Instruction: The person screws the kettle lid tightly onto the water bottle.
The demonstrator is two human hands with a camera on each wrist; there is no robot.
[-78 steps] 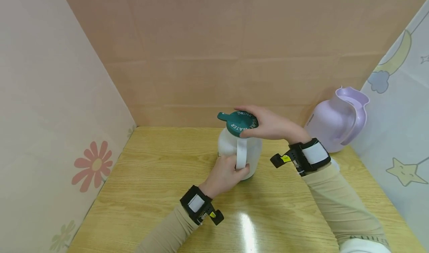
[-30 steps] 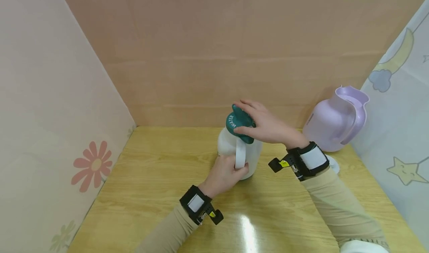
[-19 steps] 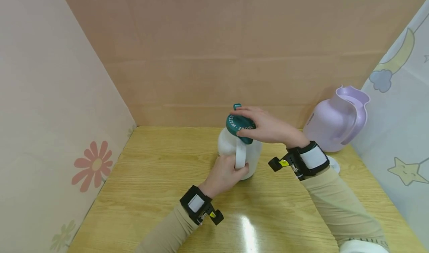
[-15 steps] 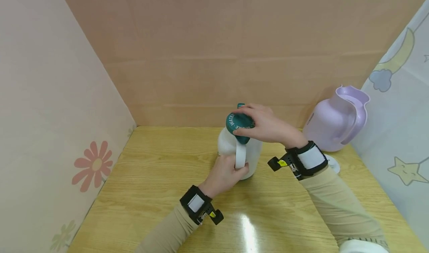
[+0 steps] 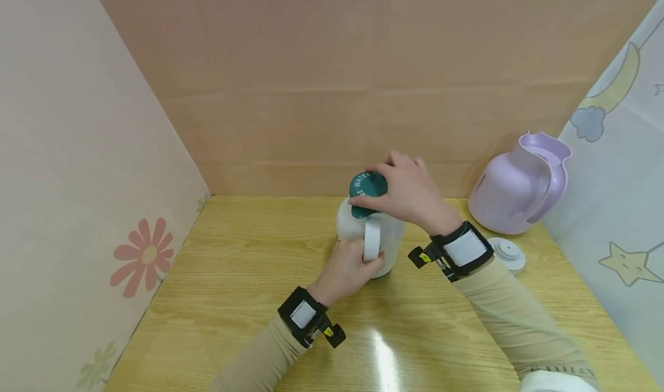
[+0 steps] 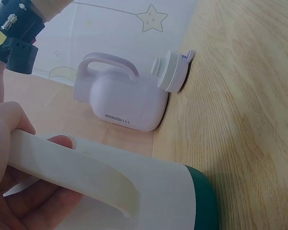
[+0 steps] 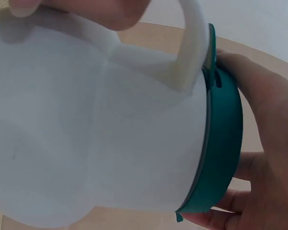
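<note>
A white jug (image 5: 370, 233) (image 7: 96, 134) with a dark green lid (image 5: 367, 191) (image 7: 223, 143) stands at the middle back of the wooden table (image 5: 249, 288). My left hand (image 5: 346, 270) grips the jug's white handle (image 5: 371, 239) (image 6: 72, 170) from the front. My right hand (image 5: 410, 196) sits over the lid, fingers curled round its rim; in the right wrist view the fingers (image 7: 259, 143) wrap the green edge. The lid's spout is hidden under this hand.
A lilac jug (image 5: 516, 187) (image 6: 127, 98) stands at the back right beside the patterned wall. Its round white lid (image 5: 505, 252) (image 6: 172, 72) lies on the table in front of it. Panels close the table on the left, back and right.
My right hand has turned on the green lid, and the lid's spout has swung from the left round to the back and out of sight. The left hand has stayed on the handle.
</note>
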